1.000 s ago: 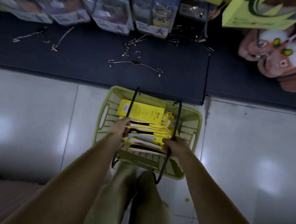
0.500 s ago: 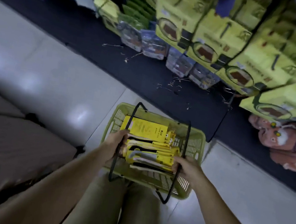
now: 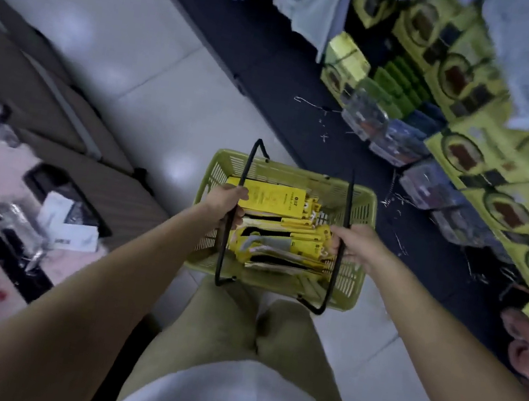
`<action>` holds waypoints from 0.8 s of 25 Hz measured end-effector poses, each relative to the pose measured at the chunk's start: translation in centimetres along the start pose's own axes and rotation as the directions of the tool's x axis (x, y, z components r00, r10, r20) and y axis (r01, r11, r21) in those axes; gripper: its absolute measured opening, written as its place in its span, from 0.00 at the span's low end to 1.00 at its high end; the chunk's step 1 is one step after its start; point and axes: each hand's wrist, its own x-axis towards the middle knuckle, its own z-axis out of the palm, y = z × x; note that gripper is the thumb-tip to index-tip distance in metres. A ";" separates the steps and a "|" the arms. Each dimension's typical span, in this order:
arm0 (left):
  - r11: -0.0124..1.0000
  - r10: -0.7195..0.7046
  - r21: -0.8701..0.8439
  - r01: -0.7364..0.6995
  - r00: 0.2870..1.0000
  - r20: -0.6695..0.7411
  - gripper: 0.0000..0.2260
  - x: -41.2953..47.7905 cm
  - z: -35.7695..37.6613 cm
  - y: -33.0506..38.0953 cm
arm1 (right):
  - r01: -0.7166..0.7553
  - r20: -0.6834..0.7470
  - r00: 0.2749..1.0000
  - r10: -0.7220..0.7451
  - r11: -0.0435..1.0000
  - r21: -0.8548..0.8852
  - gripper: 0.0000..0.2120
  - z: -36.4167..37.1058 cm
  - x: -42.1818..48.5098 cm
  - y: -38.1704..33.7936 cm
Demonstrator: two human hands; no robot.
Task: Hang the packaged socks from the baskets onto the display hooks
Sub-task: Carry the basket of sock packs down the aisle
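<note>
- The left hand is closed, fingers curled round the left black wire handle of a yellow-green plastic lattice basket.
- The right hand is likewise closed, gripping the right black wire handle, with its fingertips just above the packs.
- The packaged socks, on flat yellow card sleeves, lie stacked and overlapping inside the basket, between the two hands. The top card faces up.
- That card has a small dark logo and lines of print, too blurred to read.
- The basket is in front of the person's khaki trousers, over glossy pale floor tiles.
- To the right, a dark matte shelf base carries loose thin metal hangers. Above it are clear plastic packets and yellow-green cardboard boxes with oval windows, their lettering unreadable.
</note>
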 end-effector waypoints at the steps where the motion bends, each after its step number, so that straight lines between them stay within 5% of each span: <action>1: 0.999 0.018 -0.027 -0.018 1.000 -0.002 0.08 0.4 -2.1 1.5 | 0.016 0.007 1.000 -0.016 0.999 -0.040 0.09 0.8 0.4 -2.9; 7: 0.980 0.113 -0.152 -0.127 0.989 -0.099 0.11 4.7 -12.3 10.9 | 0.170 0.055 0.985 -0.163 0.970 -0.176 0.10 5.7 3.9 -19.3; 16: 0.917 0.054 -0.368 -0.155 0.961 -0.272 0.11 11.8 -25.8 23.8 | 0.310 0.221 0.946 -0.239 0.869 -0.385 0.07 12.5 12.3 -44.2; 20: 0.895 0.051 -0.401 -0.194 0.939 -0.339 0.10 15.3 -33.2 28.7 | 0.326 0.194 0.942 -0.274 0.882 -0.339 0.10 18.9 15.3 -54.5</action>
